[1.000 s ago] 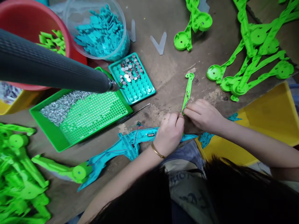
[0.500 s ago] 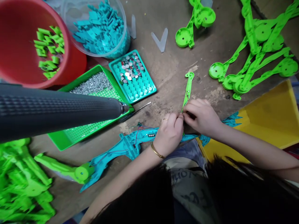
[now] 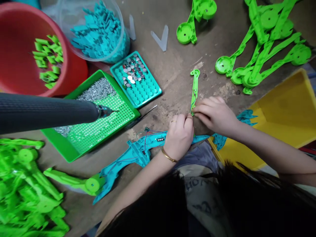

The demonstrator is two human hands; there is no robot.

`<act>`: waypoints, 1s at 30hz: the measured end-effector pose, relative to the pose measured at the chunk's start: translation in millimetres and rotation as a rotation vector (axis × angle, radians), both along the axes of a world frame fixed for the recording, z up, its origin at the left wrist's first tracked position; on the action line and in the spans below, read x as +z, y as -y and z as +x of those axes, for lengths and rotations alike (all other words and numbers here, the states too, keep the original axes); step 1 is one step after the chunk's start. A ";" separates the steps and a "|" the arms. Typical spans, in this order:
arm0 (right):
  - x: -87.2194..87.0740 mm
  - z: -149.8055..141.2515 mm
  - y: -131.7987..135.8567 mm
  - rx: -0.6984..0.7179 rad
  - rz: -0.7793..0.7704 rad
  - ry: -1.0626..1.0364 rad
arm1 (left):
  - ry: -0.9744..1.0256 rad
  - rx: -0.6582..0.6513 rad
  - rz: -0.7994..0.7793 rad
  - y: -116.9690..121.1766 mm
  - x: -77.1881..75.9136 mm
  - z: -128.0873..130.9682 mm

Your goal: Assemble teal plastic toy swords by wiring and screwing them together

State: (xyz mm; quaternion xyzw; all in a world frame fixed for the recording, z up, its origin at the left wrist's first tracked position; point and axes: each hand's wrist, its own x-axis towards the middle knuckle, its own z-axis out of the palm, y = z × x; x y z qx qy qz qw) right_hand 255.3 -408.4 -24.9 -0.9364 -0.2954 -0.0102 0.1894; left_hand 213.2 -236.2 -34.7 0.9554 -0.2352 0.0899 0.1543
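My left hand (image 3: 179,136), with a ring and a gold bracelet, is curled closed and pinches the lower end of a narrow green plastic strip (image 3: 194,86) that lies on the table. From the other side my right hand (image 3: 215,115) pinches the same end, so the fingertips of both hands meet there. Thin wires run along the strip. Under my left wrist lies a long teal plastic part (image 3: 134,154) with red wires and a small metal piece on it.
A grey hanging screwdriver (image 3: 49,111) reaches in from the left above a green screw tray (image 3: 74,149). Behind are a teal tray of button cells (image 3: 148,90), a red bucket (image 3: 76,70) and a clear tub of teal pieces (image 3: 98,31). Green parts (image 3: 256,56) lie at the right and left, beside a yellow bin (image 3: 283,115).
The grey screwdriver has swung down and back to the left over the green tray. Both hands stay pinched on the strip's lower end and have hardly moved.
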 end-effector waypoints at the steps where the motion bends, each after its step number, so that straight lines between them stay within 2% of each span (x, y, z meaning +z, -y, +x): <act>1: -1.5 0.3 4.2 0.002 0.044 -0.011 | 0.017 -0.001 0.011 0.1 -0.3 0.0; 4: -4.4 2.0 10.8 -0.003 0.113 -0.019 | 0.049 -0.014 0.016 -0.5 -0.7 0.5; 13: -11.9 12.2 7.7 0.138 0.144 0.035 | 0.061 -0.027 -0.002 -2.0 -4.0 1.0; 17: -10.4 13.4 6.9 0.151 0.153 0.065 | 0.015 -0.025 -0.007 -2.2 -4.4 0.3; 26: -1.3 17.7 -0.6 0.153 -0.009 -0.008 | -0.017 -0.028 -0.027 -2.4 -4.2 -0.2; 30: -2.2 18.9 2.4 0.185 0.022 -0.011 | -0.014 -0.025 -0.032 -3.1 -4.8 0.5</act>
